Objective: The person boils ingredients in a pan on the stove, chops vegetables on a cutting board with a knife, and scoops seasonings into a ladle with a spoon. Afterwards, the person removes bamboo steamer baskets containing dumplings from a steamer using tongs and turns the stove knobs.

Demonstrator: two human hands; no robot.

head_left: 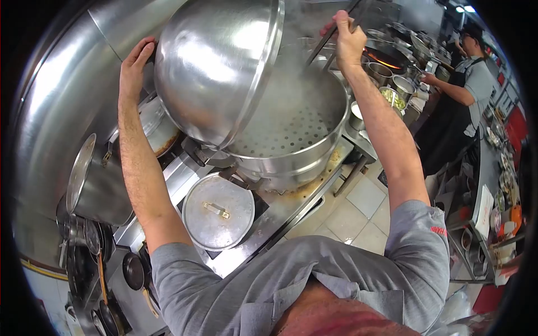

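Observation:
My left hand (136,64) is closed at the top of a big domed steel lid (216,61), its grip partly hidden by the dome. The lid is tipped up on edge over the left side of a large steamer pot (291,159). Inside the pot, a perforated steamer tray (286,137) shows through rising steam. My right hand (348,42), raised above the far side of the pot, is closed around what look like long dark tongs (323,47). The tongs point down into the steam, and their tips are blurred.
A flat-lidded pot (218,235) stands in front of the steamer. A tall pot (101,185) and frying pans (134,271) are at left. Beyond my right arm, a pan with flame (386,57) and food containers (392,98) line the range. A co-worker (457,101) stands at right.

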